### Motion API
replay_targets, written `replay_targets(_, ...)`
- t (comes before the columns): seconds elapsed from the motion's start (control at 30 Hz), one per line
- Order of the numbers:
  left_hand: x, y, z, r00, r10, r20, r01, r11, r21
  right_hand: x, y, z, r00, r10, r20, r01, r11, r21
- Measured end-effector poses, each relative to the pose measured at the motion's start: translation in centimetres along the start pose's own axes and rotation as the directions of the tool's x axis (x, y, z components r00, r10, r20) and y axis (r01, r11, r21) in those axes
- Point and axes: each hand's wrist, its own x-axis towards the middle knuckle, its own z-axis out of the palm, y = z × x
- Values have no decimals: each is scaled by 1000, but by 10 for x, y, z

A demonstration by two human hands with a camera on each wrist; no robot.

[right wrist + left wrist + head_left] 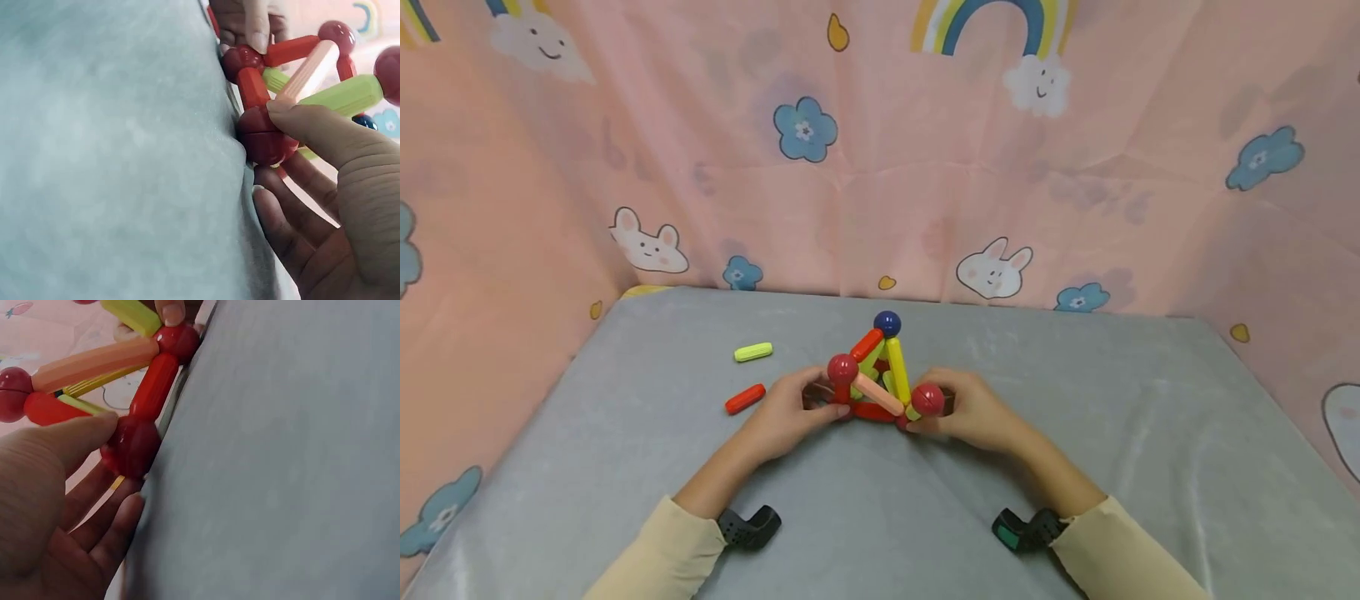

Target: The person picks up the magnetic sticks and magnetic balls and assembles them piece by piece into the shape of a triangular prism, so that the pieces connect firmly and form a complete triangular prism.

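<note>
A toy frame of colored sticks and balls, which looks like a magnetic building set, stands mid-table, topped by a blue ball point(887, 323). My left hand point(786, 417) grips its lower left corner, thumb on a dark red ball point(132, 447). At the lower right corner my right hand point(981, 410) holds another dark red ball point(264, 139) between thumb and fingers. A red stick point(154, 387) joins these two balls along the cloth. A salmon stick point(880, 394) slants from a raised red ball point(842, 369) to the right corner. Beside the right hand, another red ball point(928, 399) sticks out.
Left of the frame, a loose lime-green stick point(753, 352) and a loose red stick point(745, 399) lie on the grey cloth point(880, 517). A pink printed curtain point(880, 208) hangs behind the table and at both sides.
</note>
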Motion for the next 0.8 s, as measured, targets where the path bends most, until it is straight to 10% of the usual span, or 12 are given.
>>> replay_targets(0.37,-2,5,-27,992,23,120,-41,988,148,-1,16,4,992,-114,-54,120,985,122)
replay_targets(0.5,-7,12,-58,995,52,89,-81,931,357,-2,17,7,982,-162,-98,167,985,47)
replay_targets(0.67,-16,9,-90,998,-51,23,30,837,546,-3,13,11,977,-178,-114,177,984,-19)
replay_targets(0.8,-16,1,-95,991,-115,68,56,820,570,-4,10,13,982,-147,-122,142,989,-52)
